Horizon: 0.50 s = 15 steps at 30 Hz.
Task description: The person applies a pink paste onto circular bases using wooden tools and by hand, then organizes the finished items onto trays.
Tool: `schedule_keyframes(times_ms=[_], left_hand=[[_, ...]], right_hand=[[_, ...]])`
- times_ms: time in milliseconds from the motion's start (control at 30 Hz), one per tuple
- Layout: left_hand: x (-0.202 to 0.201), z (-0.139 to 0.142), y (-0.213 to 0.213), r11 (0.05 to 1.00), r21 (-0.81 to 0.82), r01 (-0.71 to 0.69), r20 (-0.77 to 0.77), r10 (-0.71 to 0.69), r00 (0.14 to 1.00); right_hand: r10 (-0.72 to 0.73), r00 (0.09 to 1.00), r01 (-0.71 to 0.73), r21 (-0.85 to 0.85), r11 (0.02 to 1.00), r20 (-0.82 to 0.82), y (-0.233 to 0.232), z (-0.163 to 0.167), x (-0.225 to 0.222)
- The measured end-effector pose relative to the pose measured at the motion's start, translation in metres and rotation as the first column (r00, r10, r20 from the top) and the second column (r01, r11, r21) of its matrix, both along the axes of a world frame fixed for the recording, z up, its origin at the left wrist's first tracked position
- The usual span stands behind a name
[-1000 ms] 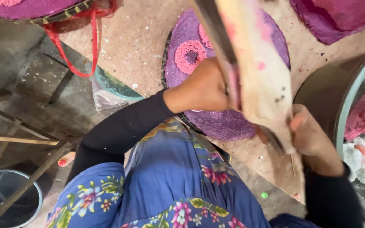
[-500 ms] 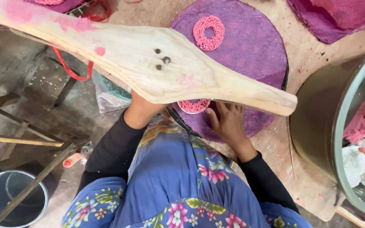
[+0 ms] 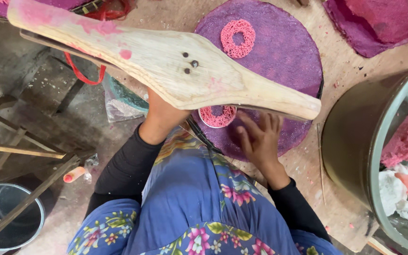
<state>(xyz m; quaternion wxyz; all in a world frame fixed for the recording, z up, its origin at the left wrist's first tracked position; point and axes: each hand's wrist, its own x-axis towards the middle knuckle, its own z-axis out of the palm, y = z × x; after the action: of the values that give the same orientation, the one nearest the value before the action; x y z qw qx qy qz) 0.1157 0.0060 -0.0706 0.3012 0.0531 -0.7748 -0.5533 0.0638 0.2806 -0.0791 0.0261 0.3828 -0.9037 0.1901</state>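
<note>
Head view shows the right hand (image 3: pixel 259 138) with its fingers (image 3: pixel 244 140) spread wide and flat on the purple round mat (image 3: pixel 279 61), just beside a small white ring mould (image 3: pixel 217 116) filled with pink strands, wrist bent and black sleeve running back to the lap. Left hand (image 3: pixel 164 115) reaches up under the long wooden press (image 3: pixel 166 66), its fingers hidden, so I cannot tell their grip. A finished pink coil (image 3: pixel 237 38) lies farther out on the mat, which rests on the desk (image 3: pixel 350 75) near a large metal basin (image 3: pixel 378 156).
</note>
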Motion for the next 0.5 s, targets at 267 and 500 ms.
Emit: schedule_keyframes(times_ms=[267,500], left_hand=[[-0.005,0.0086,0.0063,0.986,0.167,0.027,-0.005,-0.026,1.0],[-0.0042,0.0079,0.0084,0.98,0.199,0.008,0.0,-0.008,1.0]], right_hand=[[-0.012,1.0,0.011,0.008,1.0,0.019,0.0008,-0.0091,0.0076],[-0.029,0.999,0.029,0.026,0.999,0.017,0.0036,-0.007,0.0063]])
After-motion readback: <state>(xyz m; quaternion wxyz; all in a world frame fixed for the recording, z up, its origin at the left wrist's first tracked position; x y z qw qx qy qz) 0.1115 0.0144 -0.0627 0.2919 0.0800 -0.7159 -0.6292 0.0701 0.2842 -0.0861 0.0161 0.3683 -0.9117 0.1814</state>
